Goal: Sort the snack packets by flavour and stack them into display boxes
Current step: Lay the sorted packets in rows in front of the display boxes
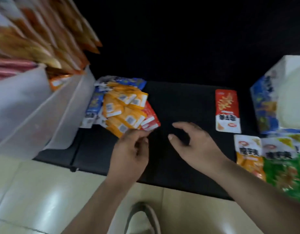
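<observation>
Left hand (130, 149) grips fanned orange packets (122, 108), white labels up.

A black table (179, 102) stands on glossy pale floor tiles (44, 191); darkness behind.

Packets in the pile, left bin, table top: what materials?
Packets: thin printed film, likely plastic, slight sheen. Bin: translucent milky plastic; its wall looks cloudy, not opaque. Table top: matte black, no glare; material unclear from blur.
</observation>
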{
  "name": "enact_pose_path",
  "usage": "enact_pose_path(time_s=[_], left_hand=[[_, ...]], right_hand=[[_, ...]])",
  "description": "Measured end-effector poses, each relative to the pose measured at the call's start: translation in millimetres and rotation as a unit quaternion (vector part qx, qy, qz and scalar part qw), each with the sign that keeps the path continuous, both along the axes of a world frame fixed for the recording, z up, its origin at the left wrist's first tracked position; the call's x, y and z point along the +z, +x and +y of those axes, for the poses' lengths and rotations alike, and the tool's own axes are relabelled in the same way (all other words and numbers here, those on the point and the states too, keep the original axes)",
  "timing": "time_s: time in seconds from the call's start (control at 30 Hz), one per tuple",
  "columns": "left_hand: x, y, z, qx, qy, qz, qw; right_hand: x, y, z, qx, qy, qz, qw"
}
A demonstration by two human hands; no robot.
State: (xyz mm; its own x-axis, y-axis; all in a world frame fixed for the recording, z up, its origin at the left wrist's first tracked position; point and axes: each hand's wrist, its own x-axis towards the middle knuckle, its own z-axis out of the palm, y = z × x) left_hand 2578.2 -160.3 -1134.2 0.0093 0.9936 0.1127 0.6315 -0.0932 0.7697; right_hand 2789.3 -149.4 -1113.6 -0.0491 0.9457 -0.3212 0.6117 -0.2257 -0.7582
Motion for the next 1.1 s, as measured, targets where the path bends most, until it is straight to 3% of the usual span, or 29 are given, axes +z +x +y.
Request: enact_pose_path(time_s=[0.07,0.17,0.23,0.33,0.53,0.67,0.83,0.9,1.03,1.1], left_hand=[[-5.5,-34.3,16.2,0.038,0.065,0.139,0.987],[-20.7,-70.3,39.1,0.060,-0.005,0.253,0.965],[-32.7,-77.3,48.7,0.036,-0.097,0.263,0.959],[-48.1,-69.1,52.4,0.009,-0.155,0.257,0.954],[-51.9,-44.3,14.9,-0.024,-0.127,0.311,0.942],[-49.5,-27.1,-13.4,-0.059,-0.092,0.298,0.948],[-19.5,-46.5,48.0,0.042,-0.013,0.270,0.962],[-9.4,-57.5,101.5,0.046,-0.051,0.275,0.959],[-13.9,-67.0,156.8,0.003,-0.265,0.278,0.923],[-22.8,-65.7,152.0,-0.006,-0.278,0.298,0.913]], right_hand=[[-5.2,-19.8,14.8,0.050,-0.005,-0.049,0.998],[-9.7,-34.9,20.2,0.117,-0.013,-0.189,0.975],[-6.9,-39.4,21.9,0.138,-0.003,-0.247,0.959],[-0.7,-39.9,32.3,0.102,0.013,-0.230,0.968],[4.2,-39.2,31.7,0.119,0.000,-0.215,0.969],[3.7,-32.0,34.9,0.112,0.007,-0.199,0.973],[-6.2,-23.4,40.5,0.105,-0.002,-0.169,0.980],[-5.8,-24.9,44.5,0.111,0.001,-0.172,0.979],[-4.3,-36.8,42.0,0.156,-0.028,-0.213,0.964],[-6.1,-37.8,42.9,0.157,-0.038,-0.210,0.964]])
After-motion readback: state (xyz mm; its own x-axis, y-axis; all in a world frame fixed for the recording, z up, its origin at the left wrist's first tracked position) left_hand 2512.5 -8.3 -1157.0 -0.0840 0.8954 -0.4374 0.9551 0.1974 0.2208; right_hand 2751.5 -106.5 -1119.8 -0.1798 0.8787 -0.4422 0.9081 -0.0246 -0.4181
